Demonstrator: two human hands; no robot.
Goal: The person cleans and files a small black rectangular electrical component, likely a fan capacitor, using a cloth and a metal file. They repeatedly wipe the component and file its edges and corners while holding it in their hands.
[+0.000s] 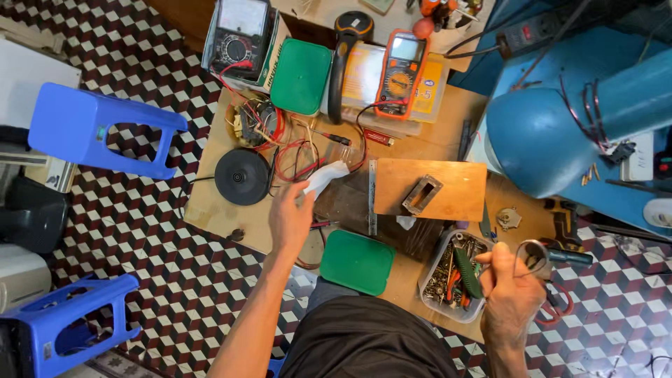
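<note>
We see the left hand (290, 217) near the middle of the bench (210, 203), its grip pinching a white cloth (326, 177) just beside the black round disc (242, 176). The right hand (511, 290) at the bench's near right edge has its grip closed on a small metal ring-shaped part (535, 253), above the clear tray of screws (448, 276).

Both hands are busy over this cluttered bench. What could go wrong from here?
The left hand holds a white cloth right beside the tangled red test leads; it might snag them. The right hand holds a small metal part above the open tray of screws; dropped, it could get lost there.
</note>
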